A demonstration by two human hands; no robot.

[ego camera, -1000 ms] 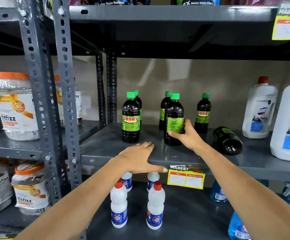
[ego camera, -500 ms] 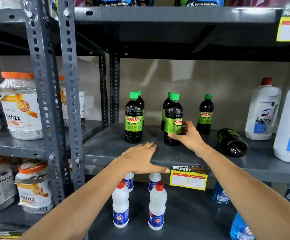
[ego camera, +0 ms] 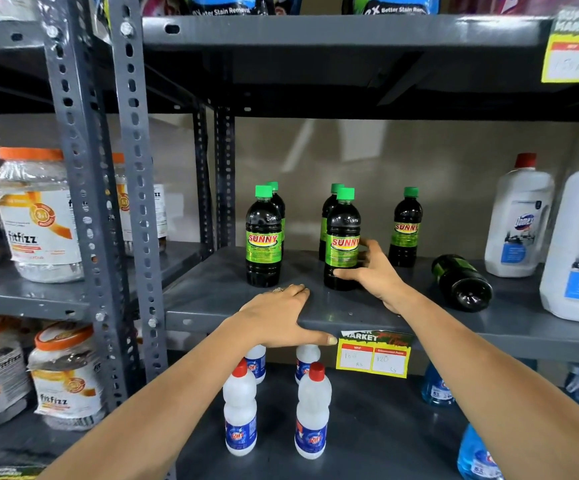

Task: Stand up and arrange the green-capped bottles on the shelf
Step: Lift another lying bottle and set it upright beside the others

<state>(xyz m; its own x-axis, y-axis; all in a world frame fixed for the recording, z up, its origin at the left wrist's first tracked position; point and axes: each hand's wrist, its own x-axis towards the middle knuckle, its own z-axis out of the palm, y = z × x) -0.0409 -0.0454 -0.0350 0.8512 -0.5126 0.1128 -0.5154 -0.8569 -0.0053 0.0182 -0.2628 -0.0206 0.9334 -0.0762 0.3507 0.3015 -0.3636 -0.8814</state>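
I see six green-capped bottles on the grey shelf (ego camera: 367,306), dark liquid inside, green labels reading SUNNY in yellow and red. Five stand upright: a front left bottle (ego camera: 264,237) with another just behind it (ego camera: 278,202), a front middle bottle (ego camera: 342,240) with one behind it (ego camera: 328,216), and a lone one further right at the back (ego camera: 406,228). The sixth, the fallen bottle (ego camera: 461,282), lies on its side to the right, base toward me.

My right hand (ego camera: 371,271) wraps the lower part of the front middle bottle, thumb across the front, fingers curled round its right side. My left hand (ego camera: 277,317) lies flat and spread on the shelf's front edge, thumb along the lip, holding nothing.

Further right on the shelf stand two big white jugs, the nearer one (ego camera: 520,220) red-capped. Below, small white bottles (ego camera: 239,407) with red caps stand in pairs.
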